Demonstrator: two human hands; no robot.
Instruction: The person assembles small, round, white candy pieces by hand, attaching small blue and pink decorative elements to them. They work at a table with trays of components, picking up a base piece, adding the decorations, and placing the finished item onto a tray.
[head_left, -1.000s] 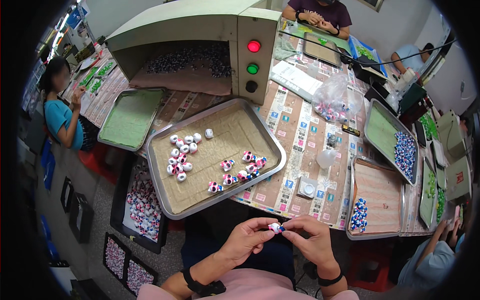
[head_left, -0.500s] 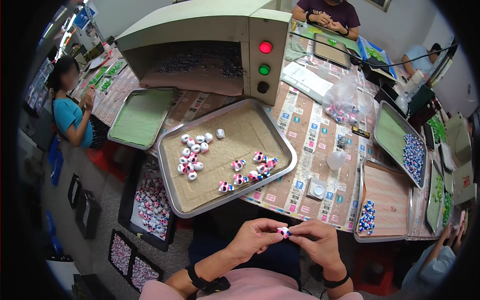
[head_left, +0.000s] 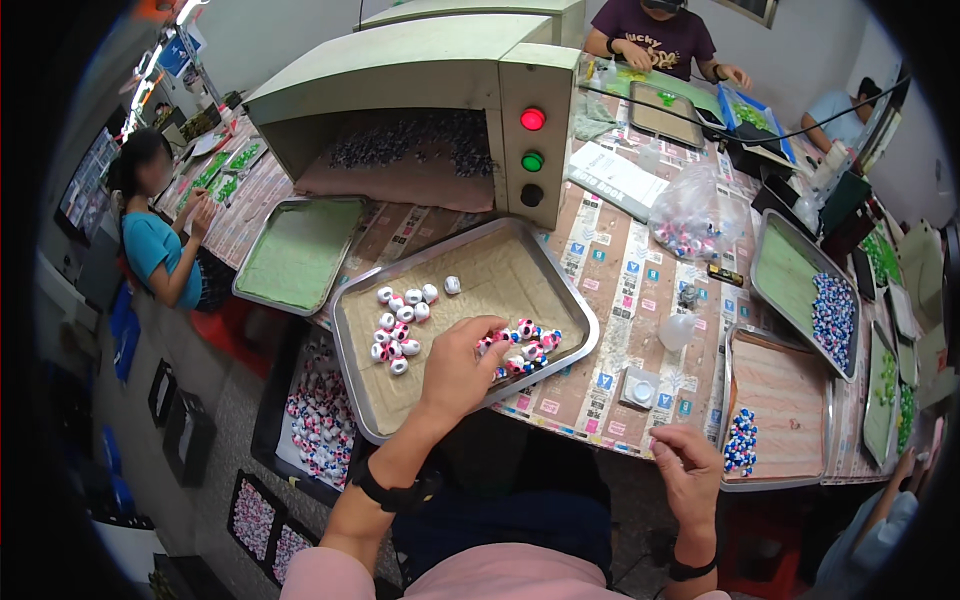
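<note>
My left hand reaches over the metal tray, thumb and index closed around a small white-and-pink figure at the edge of a cluster of similar figures. Blue parts show on several of the clustered figures. To the left of that hand, loose white beads with dark openings lie on the tray's brown lining, a few of them marked pink. My right hand hovers by the table's front edge, fingers curled and thumb against the index. Whatever its fingertips may hold is too small to make out.
An oven-like machine with lit red and green lamps stands behind the tray. A small square pot and a clear bottle are near the right hand. A black crate of pieces sits low left. Other people work around the table.
My hands, together over my lap around a small figure before, have parted. The left has moved forward onto the tray's figures; the right has shifted slightly right. The view has also shifted slightly.
</note>
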